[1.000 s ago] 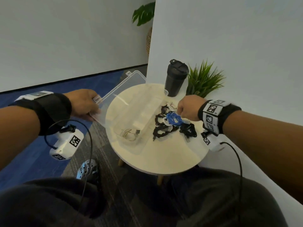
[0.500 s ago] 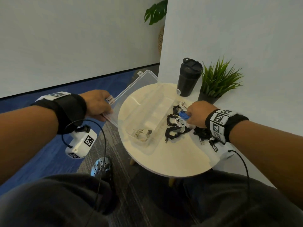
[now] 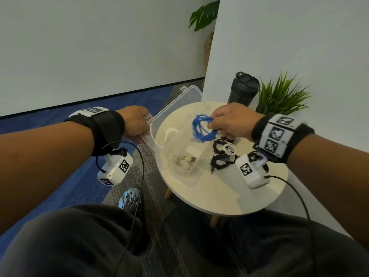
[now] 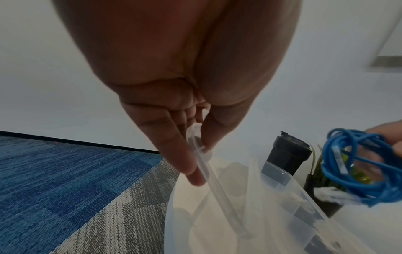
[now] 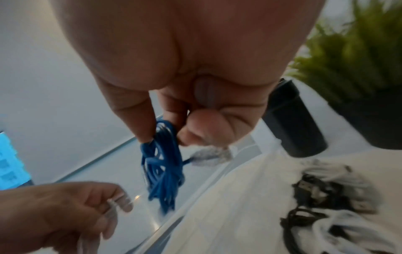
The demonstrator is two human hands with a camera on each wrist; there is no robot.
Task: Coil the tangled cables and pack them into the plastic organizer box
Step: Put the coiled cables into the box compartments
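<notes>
The right hand (image 3: 232,121) pinches the coiled blue cable (image 3: 201,127) above the organizer box (image 3: 180,172) (lid open), whose edge the left hand (image 3: 134,122) grips.

Bare forearms, no sleeves. Left hand (image 3: 134,121): broad black fabric wrist strap (image 3: 108,128), flat white tag plate with black square marker (image 3: 90,111) on top. White boxy camera module (image 3: 115,169) hangs under that wrist, black square markers on two faces, thin black cable (image 3: 139,196) looping from it. Right hand (image 3: 231,121): black strap with white block of three black-patterned markers (image 3: 276,134); matching white camera box (image 3: 252,171) beneath, black cable (image 3: 295,198) trailing. Dark grey trousers (image 3: 79,242) over both knees.
</notes>
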